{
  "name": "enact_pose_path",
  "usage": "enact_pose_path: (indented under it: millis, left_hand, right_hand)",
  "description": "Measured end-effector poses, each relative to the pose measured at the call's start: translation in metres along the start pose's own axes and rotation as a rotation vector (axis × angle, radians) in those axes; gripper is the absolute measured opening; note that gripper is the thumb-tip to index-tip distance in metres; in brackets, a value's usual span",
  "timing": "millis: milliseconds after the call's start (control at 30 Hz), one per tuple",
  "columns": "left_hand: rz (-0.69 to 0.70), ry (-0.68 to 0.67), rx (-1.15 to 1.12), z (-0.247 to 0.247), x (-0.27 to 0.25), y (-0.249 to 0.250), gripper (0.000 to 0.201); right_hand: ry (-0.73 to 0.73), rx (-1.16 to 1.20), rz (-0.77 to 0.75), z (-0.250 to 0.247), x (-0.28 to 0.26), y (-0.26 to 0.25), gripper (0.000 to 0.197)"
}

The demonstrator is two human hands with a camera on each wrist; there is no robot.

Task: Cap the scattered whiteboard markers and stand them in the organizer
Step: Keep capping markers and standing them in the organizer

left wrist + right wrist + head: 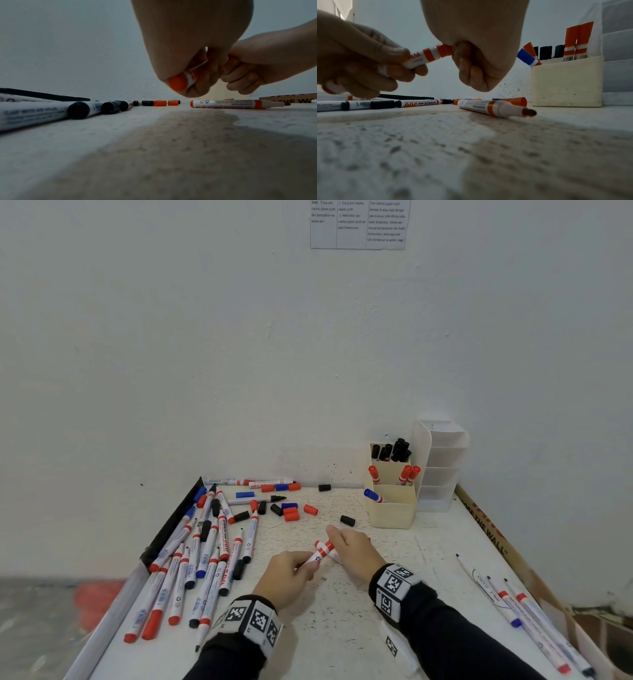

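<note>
Above the table's middle, my left hand grips the barrel of a red whiteboard marker. My right hand pinches the red cap sitting on that marker's tip end. In the left wrist view the marker's red butt end sticks out of my left hand. A second red marker lies uncapped on the table beneath my right hand. The cream organizer stands at the back right, holding black, red and blue capped markers.
Several uncapped markers lie heaped on the left. Loose red, blue and black caps are scattered behind my hands, with one black cap near the organizer. More markers lie at the right. A white tiered holder stands against the wall.
</note>
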State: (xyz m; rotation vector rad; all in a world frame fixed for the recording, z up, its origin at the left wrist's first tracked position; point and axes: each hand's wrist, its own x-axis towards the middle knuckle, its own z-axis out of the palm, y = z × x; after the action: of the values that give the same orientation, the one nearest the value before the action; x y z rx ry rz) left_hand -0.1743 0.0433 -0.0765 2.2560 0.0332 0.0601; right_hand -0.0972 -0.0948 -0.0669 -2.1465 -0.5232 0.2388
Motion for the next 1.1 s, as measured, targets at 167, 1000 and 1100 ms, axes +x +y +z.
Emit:
enact_pose_path:
  millis: [167, 1000, 1100]
  left_hand:
    - [-0.221, -0.158, -0.489, -0.001, -0.003, 0.002, 0.024]
    - [0.006, -0.122, 0.743, 0.041, 0.046, 0.019, 0.037]
    - [-0.021, -0.121, 0.809, 0.033, 0.048, 0.018, 0.03]
  right_hand:
    - [-0.097, -0.009, -0.087, -0.005, -0.001, 0.004, 0.044]
    - [0.551, -0.057, -0.053, -0.158, 0.074, -0.009, 0.019]
    - [0.557, -0.093, -0.044, -0.161, 0.073, -0.005, 0.026]
